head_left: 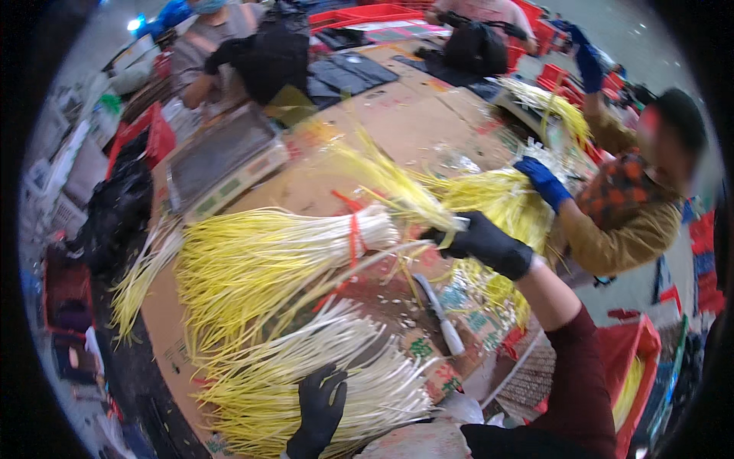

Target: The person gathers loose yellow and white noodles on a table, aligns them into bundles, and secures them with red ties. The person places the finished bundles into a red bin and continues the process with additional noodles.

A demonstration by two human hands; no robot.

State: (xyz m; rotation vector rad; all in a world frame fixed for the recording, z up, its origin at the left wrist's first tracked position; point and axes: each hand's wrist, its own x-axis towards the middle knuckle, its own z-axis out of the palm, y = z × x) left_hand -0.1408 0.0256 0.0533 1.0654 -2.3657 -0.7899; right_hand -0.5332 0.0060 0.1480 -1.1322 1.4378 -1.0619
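Note:
My right hand point(479, 241), in a black glove, grips a small bunch of yellow stalks point(401, 189) by their white ends; the stalks are blurred. My left hand point(321, 404), also black-gloved, rests with its fingers apart on a loose spread of yellow-and-white stalks point(367, 384). Between and beyond my hands lies a big bundle of such stalks point(258, 246), with a red tie point(355, 232) around its white end. A knife with a pale handle point(450, 335) lies on the cardboard below my right hand.
A platform scale point(223, 160) stands beyond the bundle. At the right, a co-worker's blue-gloved hand point(542, 178) touches another heap of yellow stalks point(493, 201). Two more people stand across the cardboard-covered table point(401, 120). A red crate point(636, 356) is at the lower right.

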